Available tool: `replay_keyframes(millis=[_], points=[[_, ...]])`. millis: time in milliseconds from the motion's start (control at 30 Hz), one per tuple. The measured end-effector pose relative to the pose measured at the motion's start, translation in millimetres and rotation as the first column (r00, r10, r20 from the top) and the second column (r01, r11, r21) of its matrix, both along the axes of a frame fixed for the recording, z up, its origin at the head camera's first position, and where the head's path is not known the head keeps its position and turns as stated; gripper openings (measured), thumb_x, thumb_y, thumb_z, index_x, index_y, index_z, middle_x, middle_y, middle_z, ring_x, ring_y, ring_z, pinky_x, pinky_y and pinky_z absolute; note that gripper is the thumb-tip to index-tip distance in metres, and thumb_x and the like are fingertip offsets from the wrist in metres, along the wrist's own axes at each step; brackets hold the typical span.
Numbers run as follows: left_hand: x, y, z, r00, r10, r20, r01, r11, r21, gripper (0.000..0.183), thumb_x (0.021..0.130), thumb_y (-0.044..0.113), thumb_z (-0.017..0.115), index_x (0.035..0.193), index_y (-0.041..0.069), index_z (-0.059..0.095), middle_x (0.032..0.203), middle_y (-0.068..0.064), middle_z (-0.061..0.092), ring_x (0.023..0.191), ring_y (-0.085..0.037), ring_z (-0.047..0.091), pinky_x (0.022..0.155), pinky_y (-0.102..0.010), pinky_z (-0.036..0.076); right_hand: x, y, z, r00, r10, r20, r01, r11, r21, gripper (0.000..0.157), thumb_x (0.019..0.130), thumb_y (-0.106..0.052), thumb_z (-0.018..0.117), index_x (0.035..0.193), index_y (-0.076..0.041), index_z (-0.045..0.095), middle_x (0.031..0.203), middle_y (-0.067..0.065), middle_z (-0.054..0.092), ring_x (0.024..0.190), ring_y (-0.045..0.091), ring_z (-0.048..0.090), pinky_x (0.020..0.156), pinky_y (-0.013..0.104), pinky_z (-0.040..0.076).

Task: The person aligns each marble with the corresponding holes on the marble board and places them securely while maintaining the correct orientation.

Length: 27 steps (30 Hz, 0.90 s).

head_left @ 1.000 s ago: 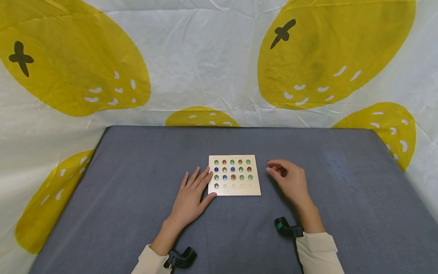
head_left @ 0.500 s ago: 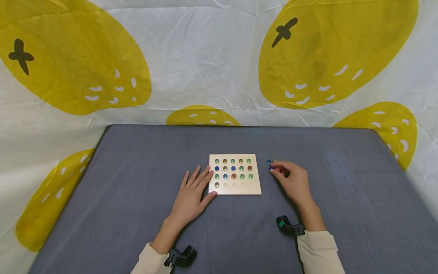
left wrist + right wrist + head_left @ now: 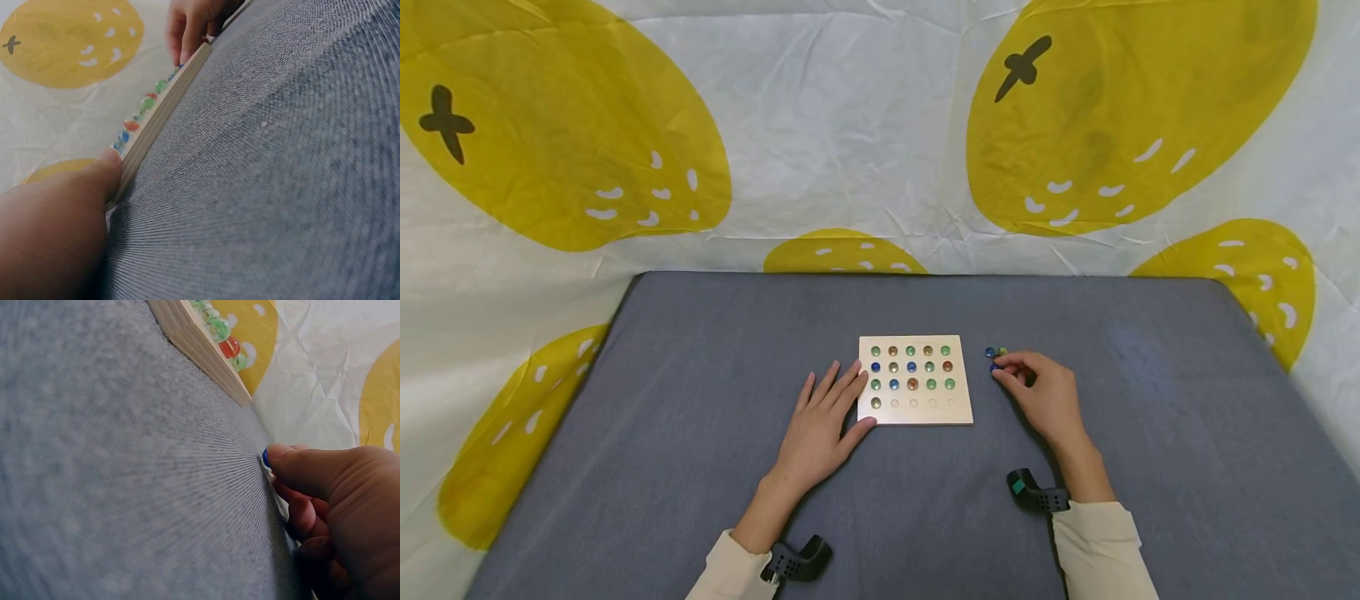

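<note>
A pale wooden board [image 3: 916, 414] lies on the table with rows of glass marbles, green, blue, amber and red, seated in its hollows. Along its nearest row one marble [image 3: 876, 403] sits at the left end; the other hollows there are bare. My left hand [image 3: 816, 442] is spread flat, fingertips and thumb resting on the board's left edge. To the right of the board, my right hand [image 3: 1041, 400] pinches a dark blue marble [image 3: 267, 457] between thumb and fingertips, low at the cloth. Just beyond those fingertips lie a blue marble [image 3: 990, 352] and a yellow-green marble [image 3: 1002, 352].
Grey cloth [image 3: 715, 358] covers the table. A white curtain [image 3: 850, 125] printed with yellow fruit hangs behind and at the sides. Black camera mounts sit on the left wrist [image 3: 797, 560] and the right wrist [image 3: 1037, 493].
My right hand has shifted slightly right and toward me, uncovering loose marbles beside its fingertips; over the last half second it has barely moved. My left hand stays on the board.
</note>
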<state>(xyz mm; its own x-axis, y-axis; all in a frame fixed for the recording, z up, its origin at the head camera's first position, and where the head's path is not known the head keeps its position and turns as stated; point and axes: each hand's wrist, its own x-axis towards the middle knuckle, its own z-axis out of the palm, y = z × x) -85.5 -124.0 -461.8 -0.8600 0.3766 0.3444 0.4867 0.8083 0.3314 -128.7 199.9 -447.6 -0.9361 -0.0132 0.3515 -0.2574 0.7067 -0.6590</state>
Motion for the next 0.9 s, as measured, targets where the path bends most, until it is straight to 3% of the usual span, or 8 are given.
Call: replay_keyframes(millis=[900], points=[[-0.5, 0.3, -0.2, 1.0, 0.005, 0.015, -0.005, 1.0, -0.013, 0.062, 0.093, 0.043, 0.059, 0.145, 0.013, 0.044, 0.151, -0.004, 0.037, 0.14, -0.03, 0.027, 0.112, -0.055, 0.016, -0.4, 2.3, 1.6, 0.994, -0.014, 0.108, 0.013, 1.0, 0.01, 0.015, 0.081, -0.012, 0.078, 0.094, -0.007, 0.073, 0.077, 0.001, 0.064, 0.064, 0.012, 0.05, 0.055, 0.022, 0.037]])
